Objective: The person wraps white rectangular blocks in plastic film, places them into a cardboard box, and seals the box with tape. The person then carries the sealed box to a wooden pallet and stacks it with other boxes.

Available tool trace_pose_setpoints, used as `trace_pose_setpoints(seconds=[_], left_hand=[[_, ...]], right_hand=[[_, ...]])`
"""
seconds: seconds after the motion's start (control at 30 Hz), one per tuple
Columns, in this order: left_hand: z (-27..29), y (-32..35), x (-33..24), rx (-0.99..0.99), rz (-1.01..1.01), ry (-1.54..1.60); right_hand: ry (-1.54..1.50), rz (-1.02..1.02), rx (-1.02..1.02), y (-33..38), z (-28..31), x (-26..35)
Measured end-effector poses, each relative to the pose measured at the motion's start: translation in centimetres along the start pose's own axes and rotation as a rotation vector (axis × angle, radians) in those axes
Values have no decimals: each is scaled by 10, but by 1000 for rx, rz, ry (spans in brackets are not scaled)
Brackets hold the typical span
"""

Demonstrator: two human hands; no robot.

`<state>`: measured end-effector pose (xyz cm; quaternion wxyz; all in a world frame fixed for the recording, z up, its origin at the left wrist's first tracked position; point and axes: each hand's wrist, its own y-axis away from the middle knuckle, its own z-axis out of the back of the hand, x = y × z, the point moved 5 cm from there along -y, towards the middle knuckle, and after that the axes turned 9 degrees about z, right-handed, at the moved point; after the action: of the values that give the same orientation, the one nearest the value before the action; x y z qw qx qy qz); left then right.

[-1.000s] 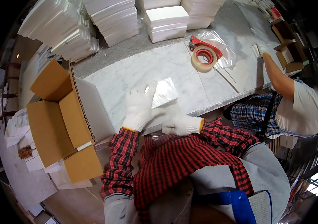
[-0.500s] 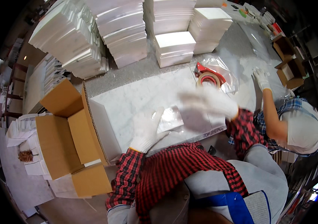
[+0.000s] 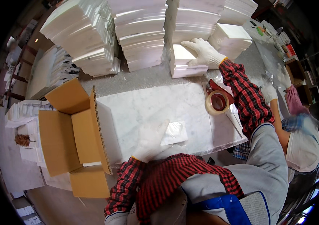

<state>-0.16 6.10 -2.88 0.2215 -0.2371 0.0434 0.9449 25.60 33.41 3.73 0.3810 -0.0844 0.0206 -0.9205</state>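
My left hand (image 3: 150,139), in a white glove, lies on the marble worktop (image 3: 144,101) with its fingers spread. Its fingers and thumb are beside the left edge of a small white tile in clear plastic wrap (image 3: 175,133). Across the worktop, my right hand (image 3: 205,54), also gloved, reaches over a low stack of white tiles (image 3: 189,71). Its fingers are apart and rest against the top of that stack. Below my right forearm lies a red tape dispenser (image 3: 218,101) with a roll of clear tape.
At my left stands a cardboard box (image 3: 60,144) with its flaps up. Tall stacks of white tiles (image 3: 140,35) line the far side. A co-worker in a pale top (image 3: 307,150) works at the right, near other cardboard boxes (image 3: 297,73). A brown bristly brush (image 3: 22,140) lies far left.
My right hand has swung from above the worktop, near the wrapped tile, out to the low tile stack. My left hand stays beside the wrapped tile. The view has shifted slightly.
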Motion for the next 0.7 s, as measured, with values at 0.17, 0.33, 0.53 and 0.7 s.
trace_pose_setpoints(seconds=[0.17,0.33,0.53,0.7], left_hand=[[5,-2,-2,-24,2,26],[8,0,-5,-34,2,-45],[-2,-1,2,-22,26,-36],[-6,20,16,-164,290,204]], right_hand=[[103,40,-190,10,5,13],[131,-100,-178,24,23,41],[-245,94,-403,64,32,127],[-328,63,-82,92,-7,219]])
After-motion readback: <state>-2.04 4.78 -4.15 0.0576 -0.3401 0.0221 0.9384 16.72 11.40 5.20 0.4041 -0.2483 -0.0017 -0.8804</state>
